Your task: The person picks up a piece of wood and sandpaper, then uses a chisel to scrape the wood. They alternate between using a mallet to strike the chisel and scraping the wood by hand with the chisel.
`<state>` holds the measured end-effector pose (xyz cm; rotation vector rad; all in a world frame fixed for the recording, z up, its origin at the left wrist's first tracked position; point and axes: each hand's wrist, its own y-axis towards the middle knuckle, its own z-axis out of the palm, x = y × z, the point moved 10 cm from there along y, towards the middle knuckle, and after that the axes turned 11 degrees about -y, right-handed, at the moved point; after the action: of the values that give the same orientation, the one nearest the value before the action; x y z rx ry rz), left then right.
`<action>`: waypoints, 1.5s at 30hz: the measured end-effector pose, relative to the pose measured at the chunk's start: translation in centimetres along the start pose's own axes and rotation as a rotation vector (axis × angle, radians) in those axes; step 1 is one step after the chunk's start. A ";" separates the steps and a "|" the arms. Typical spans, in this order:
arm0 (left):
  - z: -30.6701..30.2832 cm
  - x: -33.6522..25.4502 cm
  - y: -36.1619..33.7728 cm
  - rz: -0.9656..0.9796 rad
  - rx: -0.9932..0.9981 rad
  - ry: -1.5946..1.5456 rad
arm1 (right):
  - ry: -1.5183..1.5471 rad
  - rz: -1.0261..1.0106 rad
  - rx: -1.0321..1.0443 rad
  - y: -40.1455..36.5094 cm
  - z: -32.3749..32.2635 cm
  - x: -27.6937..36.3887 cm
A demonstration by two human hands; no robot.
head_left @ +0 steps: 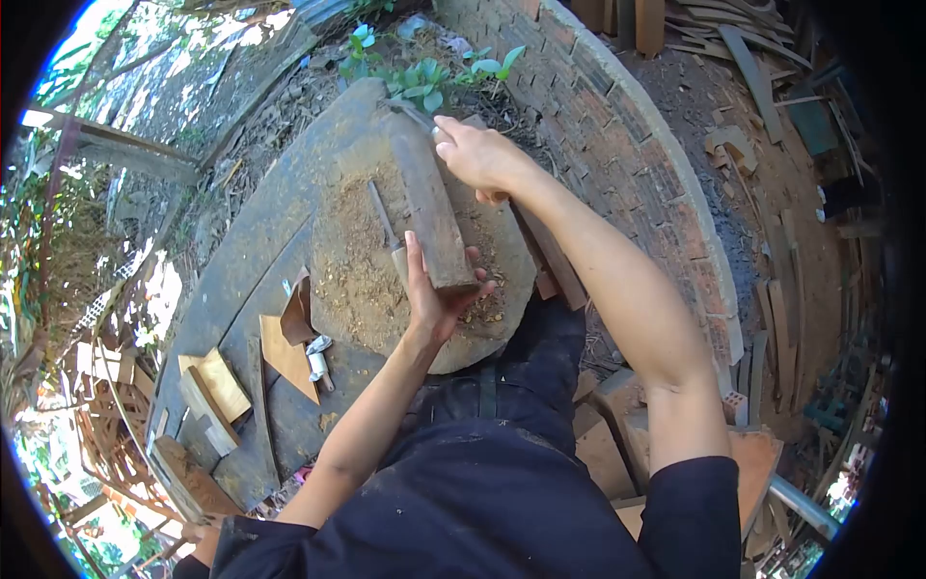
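A long wooden block [429, 198] lies lengthwise on a round, shavings-covered stump [352, 289]. My left hand [434, 299] wraps round the block's near end, thumb on its left side, fingers showing at the right. My right hand [475, 159] is closed near the block's far end, round the handle of a metal tool [410, 113] whose blade reaches to the block's far top. Most of that handle is hidden in my fist. A chisel-like tool [381, 212] with a thin dark blade lies on the stump, left of the block.
Wood offcuts [220, 386], a brown wood piece [286, 352] and a small white tube [318, 357] lie on the dark round tabletop [246, 280] at left. A curved brick wall [617, 145] runs along the right. Green plants [424, 82] grow beyond the stump.
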<state>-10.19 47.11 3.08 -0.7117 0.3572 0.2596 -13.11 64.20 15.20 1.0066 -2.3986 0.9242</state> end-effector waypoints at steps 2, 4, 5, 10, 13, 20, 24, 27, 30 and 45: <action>0.2 -0.6 -0.6 -0.018 -0.002 0.046 | 0.297 0.022 0.056 -1.5 -0.2 -1.8; 0.4 -1.1 -0.6 -0.050 0.063 -0.065 | 0.715 0.015 0.183 -4.3 0.3 -2.9; 0.9 -1.3 -0.6 -0.077 0.141 -0.163 | 0.828 -0.006 0.249 -6.4 0.3 -2.9; 0.8 -1.4 -0.6 -0.051 0.168 -0.225 | 0.146 -0.165 -0.217 -15.9 -1.4 -4.2; -0.4 -0.4 0.1 -0.027 0.100 -0.150 | -0.224 -0.201 -0.190 -21.5 0.9 -2.6; -0.9 -0.1 0.1 0.056 -0.068 0.066 | -0.420 -0.210 -0.192 -14.8 2.4 -1.9; -0.9 0.1 0.8 0.067 -0.071 0.131 | -0.392 -0.234 -0.296 -6.8 1.0 -0.3; -1.0 0.3 0.8 0.085 -0.064 0.139 | -0.405 -0.204 -0.318 -6.9 1.1 -0.7; -1.2 0.1 1.5 0.124 -0.038 0.134 | -0.418 -0.199 -0.191 -13.7 2.7 -1.7; 0.3 -1.0 0.0 0.143 -0.061 0.156 | -0.028 -0.004 -0.020 0.5 -1.3 -1.2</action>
<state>-11.00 47.20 3.70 -0.7701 0.5517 0.3529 -12.58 65.92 15.24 1.0233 -2.4232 0.8887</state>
